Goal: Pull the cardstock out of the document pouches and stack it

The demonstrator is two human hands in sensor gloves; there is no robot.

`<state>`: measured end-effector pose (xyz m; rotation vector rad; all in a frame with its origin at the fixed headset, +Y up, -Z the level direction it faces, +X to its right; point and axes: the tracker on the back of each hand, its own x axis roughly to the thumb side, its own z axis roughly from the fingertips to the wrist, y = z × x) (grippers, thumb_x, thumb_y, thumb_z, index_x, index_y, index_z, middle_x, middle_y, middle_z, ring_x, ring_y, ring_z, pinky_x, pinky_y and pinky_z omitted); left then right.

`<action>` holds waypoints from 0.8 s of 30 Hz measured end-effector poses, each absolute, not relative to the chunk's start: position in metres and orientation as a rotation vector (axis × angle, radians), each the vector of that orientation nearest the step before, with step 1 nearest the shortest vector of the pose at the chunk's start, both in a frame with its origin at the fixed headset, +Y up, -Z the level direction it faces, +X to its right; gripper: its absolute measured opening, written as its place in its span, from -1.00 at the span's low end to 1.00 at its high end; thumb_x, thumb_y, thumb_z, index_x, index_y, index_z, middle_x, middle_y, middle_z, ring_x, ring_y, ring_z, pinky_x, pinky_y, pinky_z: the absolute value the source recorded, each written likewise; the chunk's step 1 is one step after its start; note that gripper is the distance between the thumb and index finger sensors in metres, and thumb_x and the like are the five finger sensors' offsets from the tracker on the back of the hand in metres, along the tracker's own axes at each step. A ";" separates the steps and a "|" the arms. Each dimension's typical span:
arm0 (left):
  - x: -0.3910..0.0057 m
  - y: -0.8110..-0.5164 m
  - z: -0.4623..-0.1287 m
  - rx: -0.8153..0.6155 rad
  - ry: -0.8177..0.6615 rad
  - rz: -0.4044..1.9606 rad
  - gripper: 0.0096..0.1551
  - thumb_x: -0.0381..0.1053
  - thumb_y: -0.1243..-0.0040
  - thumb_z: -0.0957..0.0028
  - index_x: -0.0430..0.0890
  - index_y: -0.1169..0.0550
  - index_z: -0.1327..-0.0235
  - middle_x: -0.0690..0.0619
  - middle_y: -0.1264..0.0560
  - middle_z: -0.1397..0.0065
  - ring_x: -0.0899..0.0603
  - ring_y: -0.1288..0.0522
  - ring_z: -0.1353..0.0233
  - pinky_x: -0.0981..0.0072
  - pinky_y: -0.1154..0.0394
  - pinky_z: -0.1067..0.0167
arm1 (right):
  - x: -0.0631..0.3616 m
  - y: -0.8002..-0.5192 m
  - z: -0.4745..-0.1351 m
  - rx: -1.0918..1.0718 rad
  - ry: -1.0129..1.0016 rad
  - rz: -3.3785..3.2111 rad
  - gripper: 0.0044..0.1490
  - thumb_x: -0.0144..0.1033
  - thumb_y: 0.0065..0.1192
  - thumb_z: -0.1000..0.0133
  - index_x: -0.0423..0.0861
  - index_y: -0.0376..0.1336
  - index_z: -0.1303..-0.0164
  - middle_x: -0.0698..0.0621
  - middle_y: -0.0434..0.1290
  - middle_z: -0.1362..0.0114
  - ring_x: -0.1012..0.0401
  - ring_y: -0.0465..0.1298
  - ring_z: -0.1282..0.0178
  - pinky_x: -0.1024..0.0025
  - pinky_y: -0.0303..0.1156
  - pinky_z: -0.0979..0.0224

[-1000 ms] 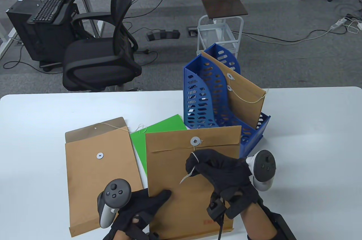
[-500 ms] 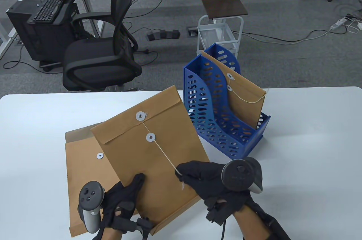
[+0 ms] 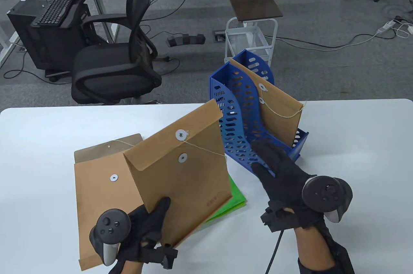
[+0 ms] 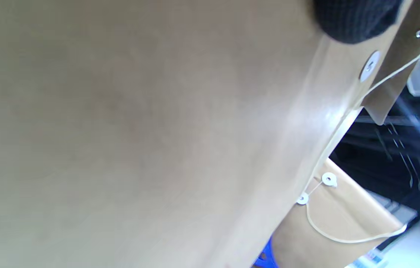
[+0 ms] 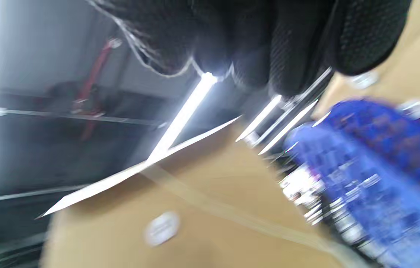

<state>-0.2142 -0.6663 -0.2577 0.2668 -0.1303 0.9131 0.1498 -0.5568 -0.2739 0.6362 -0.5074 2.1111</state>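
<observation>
cardstock [image 3: 237, 198] in green is lying out beside one emptied pouch [image 3: 96, 187]; left hand [image 3: 145, 235] is gripping a second pouch [image 3: 184, 170], right hand [image 3: 280, 177] is drawing its string [image 3: 206, 150], grip unclear; a third is waiting in the rack [image 3: 245, 119].

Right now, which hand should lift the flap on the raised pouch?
Right, probably. The left hand grips the raised pouch at its bottom corner, so it is occupied. The right hand holds no pouch, and the string runs from the flap's upper disc toward it. Flap still down.

Green cardstock [image 3: 237, 195] mostly under pouch [image 3: 184, 170]
</observation>
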 end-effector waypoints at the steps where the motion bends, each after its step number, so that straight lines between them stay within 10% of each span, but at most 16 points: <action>1: -0.211 -0.657 -0.257 0.311 -0.139 0.830 -0.49 0.32 -0.15 -0.03 0.15 -0.71 -0.11 0.14 -0.80 -0.13 0.02 -0.82 -0.02 0.16 -0.70 -0.05 | 0.135 -0.555 -0.268 0.766 -0.417 2.076 -0.39 0.00 0.32 -0.14 -0.06 0.44 -0.31 -0.11 0.58 -0.39 -0.05 0.64 -0.20 -0.03 0.53 -0.16; 10: -0.204 -0.598 -0.245 0.474 -0.227 0.430 -0.49 0.32 -0.15 0.00 0.21 -0.69 -0.13 0.17 -0.75 -0.24 -0.01 -0.77 -0.20 0.10 -0.64 -0.19 | 0.091 -0.559 -0.249 0.990 -0.482 2.272 -0.23 0.08 0.37 -0.09 -0.02 0.32 -0.48 -0.08 0.45 -0.56 -0.08 0.52 -0.42 -0.16 0.45 -0.32; 24: -0.228 -0.600 -0.237 0.582 -0.316 0.109 -0.48 0.31 -0.14 0.06 0.24 -0.69 -0.11 0.19 -0.75 -0.23 0.00 -0.76 -0.22 0.06 -0.62 -0.21 | 0.123 -0.537 -0.237 0.858 -0.858 2.310 -0.36 -0.02 0.33 -0.12 0.00 0.39 -0.39 -0.05 0.49 -0.52 -0.08 0.50 -0.44 -0.20 0.40 -0.37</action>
